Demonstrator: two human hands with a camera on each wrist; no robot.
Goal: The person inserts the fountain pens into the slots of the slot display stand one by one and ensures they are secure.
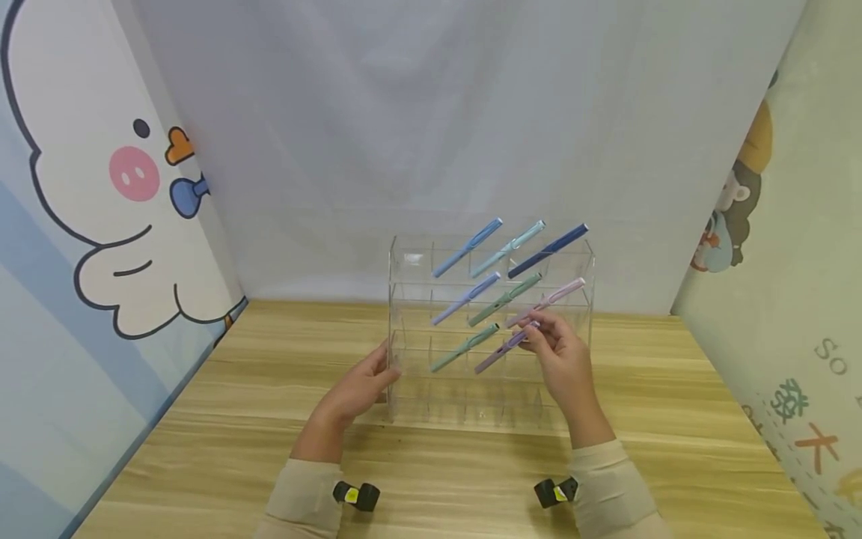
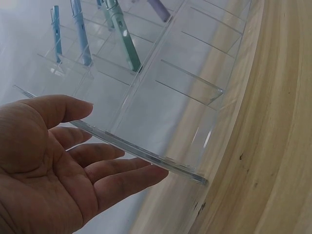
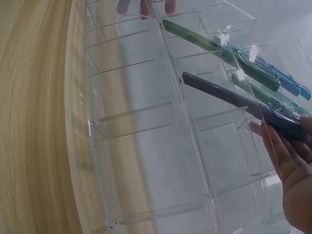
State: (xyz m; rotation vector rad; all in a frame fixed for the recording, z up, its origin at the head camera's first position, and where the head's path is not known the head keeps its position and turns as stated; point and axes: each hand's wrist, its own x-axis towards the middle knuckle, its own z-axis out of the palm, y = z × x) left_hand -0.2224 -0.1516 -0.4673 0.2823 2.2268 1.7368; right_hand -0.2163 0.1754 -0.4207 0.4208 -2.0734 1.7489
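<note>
A clear acrylic pen rack (image 1: 391,284) stands upright on the table, with pens slanting out of its upper three tiers. My left hand (image 1: 360,389) holds the rack's left side panel, thumb at the front edge and fingers along the outer face (image 2: 141,153). My right hand (image 1: 564,363) pinches the capped upper end of a purple pen (image 1: 501,350); its lower end rests in the third tier, right of a green pen (image 1: 465,348). Just above that hand lies a pink pen (image 1: 559,292). In the right wrist view the purple pen (image 3: 224,95) looks dark.
Above sit a lavender-blue pen (image 1: 466,298), another green pen (image 1: 505,299), a light blue pen (image 1: 468,247), a pale aqua pen (image 1: 508,248) and a dark blue pen (image 1: 548,251). Behind the wooden table (image 1: 283,344) hangs a white cloth (image 1: 337,150). Black wrist devices (image 1: 357,495) show below.
</note>
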